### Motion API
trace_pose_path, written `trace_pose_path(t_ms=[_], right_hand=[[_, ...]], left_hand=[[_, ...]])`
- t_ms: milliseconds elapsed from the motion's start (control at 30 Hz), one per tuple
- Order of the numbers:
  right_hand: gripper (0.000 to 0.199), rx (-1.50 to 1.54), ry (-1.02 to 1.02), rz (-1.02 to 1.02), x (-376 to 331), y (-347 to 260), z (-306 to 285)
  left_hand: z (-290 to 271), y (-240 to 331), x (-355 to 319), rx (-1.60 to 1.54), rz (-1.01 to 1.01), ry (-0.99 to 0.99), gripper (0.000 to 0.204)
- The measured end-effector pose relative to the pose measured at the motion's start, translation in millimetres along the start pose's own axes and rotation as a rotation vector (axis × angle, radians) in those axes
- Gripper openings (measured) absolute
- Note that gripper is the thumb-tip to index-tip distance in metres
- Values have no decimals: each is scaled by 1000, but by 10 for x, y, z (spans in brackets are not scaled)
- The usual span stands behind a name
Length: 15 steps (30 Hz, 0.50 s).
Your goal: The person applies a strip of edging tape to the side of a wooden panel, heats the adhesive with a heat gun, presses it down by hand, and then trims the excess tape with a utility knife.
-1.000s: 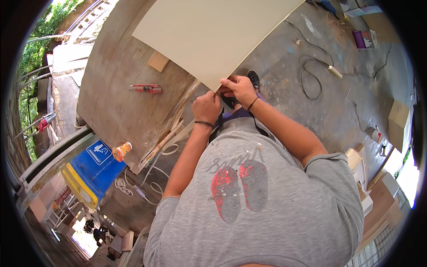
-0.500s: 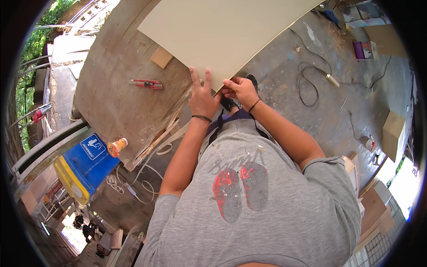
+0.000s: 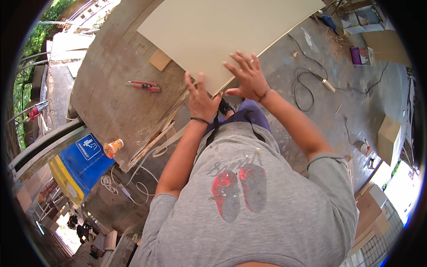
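Note:
A large cream-white board [image 3: 222, 35] lies on the worn wooden worktable [image 3: 106, 66], one corner pointing toward my body. My left hand [image 3: 201, 100] rests near that corner, two fingers stretched over the top face and the thumb by the edge. Along the board's right edge, my right hand [image 3: 250, 79] is raised with its fingers spread over the surface. Nothing is in its grasp; whether the fingertips touch the board I cannot tell. Left of the board are a red utility knife [image 3: 144, 86] and a small tan wood block [image 3: 159, 60].
A patterned cup [image 3: 113, 148] stands at the table's near left corner, beside a blue and yellow bin [image 3: 82, 160]. White cable [image 3: 141, 187] hangs below the table edge. On the floor at right lie a black cord [image 3: 297, 91], a purple box [image 3: 361, 56] and a cardboard box [image 3: 388, 140].
My right hand has let go of the board's edge near the corner, moved up along it and spread its fingers. The left hand stays nearly in place.

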State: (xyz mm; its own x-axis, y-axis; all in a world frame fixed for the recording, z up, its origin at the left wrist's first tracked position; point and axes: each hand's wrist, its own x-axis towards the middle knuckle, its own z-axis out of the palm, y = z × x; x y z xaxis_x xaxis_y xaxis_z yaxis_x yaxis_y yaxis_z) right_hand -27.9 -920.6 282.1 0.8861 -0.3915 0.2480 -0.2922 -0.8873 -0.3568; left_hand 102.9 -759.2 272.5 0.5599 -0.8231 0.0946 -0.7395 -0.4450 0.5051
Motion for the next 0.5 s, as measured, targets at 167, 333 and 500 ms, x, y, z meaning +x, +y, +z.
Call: trace_pose_path(t_ms=[167, 333, 500], right_hand=[[81, -133, -137, -174, 292, 96, 141], [76, -154, -111, -251, 304, 202, 158], [66, -197, -38, -367, 333, 455, 127]], left_hand=[[-78, -46, 88, -80, -198, -156, 105], [-124, -41, 129, -102, -252, -264, 102], [-30, -113, 116, -225, -201, -200, 103]])
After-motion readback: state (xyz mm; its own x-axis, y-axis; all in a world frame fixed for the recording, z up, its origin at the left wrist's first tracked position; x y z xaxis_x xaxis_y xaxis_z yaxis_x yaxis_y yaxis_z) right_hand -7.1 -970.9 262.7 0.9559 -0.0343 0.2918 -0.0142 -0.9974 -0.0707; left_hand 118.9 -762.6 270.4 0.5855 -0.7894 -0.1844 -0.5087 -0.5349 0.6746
